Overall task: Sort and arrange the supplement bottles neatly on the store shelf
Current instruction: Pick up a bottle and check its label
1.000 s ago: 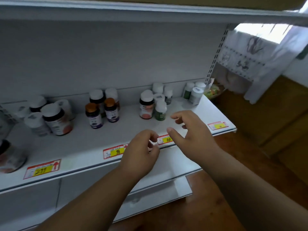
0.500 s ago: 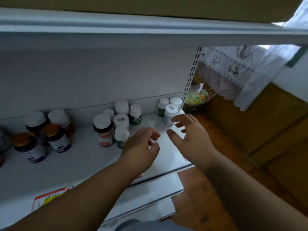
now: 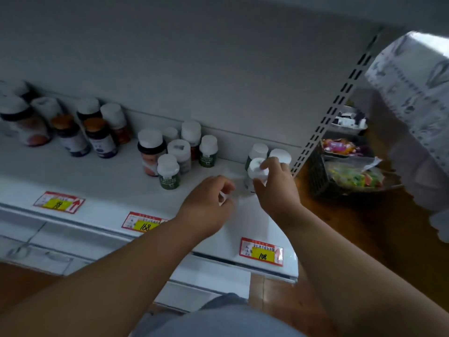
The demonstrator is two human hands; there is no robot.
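My right hand (image 3: 277, 188) grips a small white-capped bottle (image 3: 256, 167) at the right end of the white shelf (image 3: 102, 181), thumb in front and fingers over the cap. Two more white-capped bottles (image 3: 279, 155) stand just behind it by the back wall. My left hand (image 3: 206, 205) hovers over the shelf just left of it, fingers curled loosely, holding nothing. A green-labelled bottle (image 3: 168, 171) stands at the front of a middle cluster with a dark red-labelled bottle (image 3: 151, 152). Orange-capped purple-labelled bottles (image 3: 99, 137) stand further left.
Red and yellow price tags (image 3: 262, 251) line the shelf's front edge. A slotted upright (image 3: 340, 98) marks the shelf's right end. Beyond it a dark basket (image 3: 323, 181) with colourful packets sits on the wooden floor, beside a patterned cloth (image 3: 413, 76).
The view swung down and closer. My right hand reached forward and closed on the front right bottle. My left hand moved forward a little, fingers curling in.
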